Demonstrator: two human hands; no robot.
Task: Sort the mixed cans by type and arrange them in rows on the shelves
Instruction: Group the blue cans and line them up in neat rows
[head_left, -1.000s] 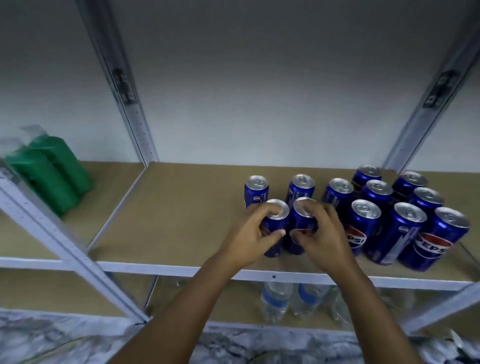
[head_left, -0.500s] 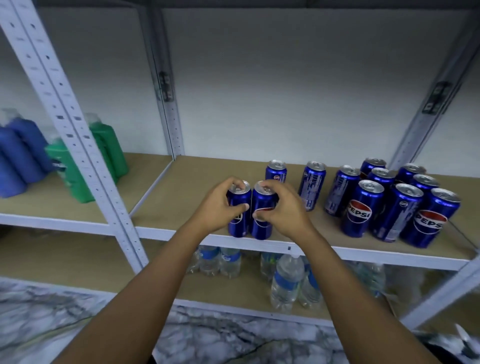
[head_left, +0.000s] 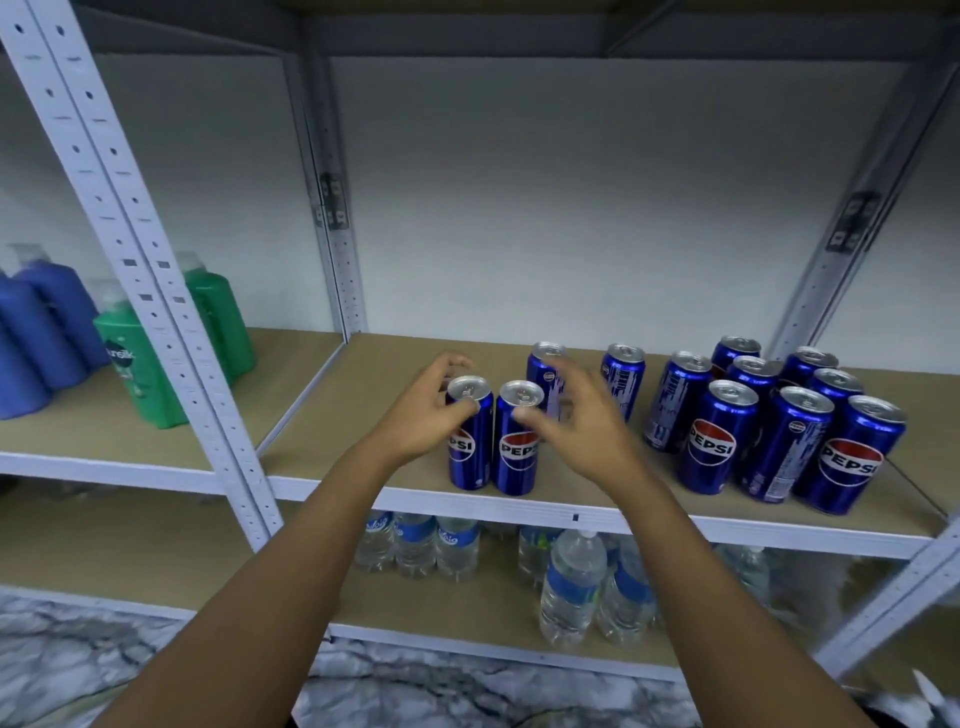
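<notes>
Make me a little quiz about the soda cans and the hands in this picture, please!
1. True or false: the two front cans by the hands stand upright at the shelf edge.
2. What fills the lower shelf: A) water bottles B) boxes C) cans?
3. Which hand touches a can top?

Key:
1. True.
2. A.
3. The left hand; its thumb rests on the can's top. The right hand is blurred and seems to hold nothing.
</notes>
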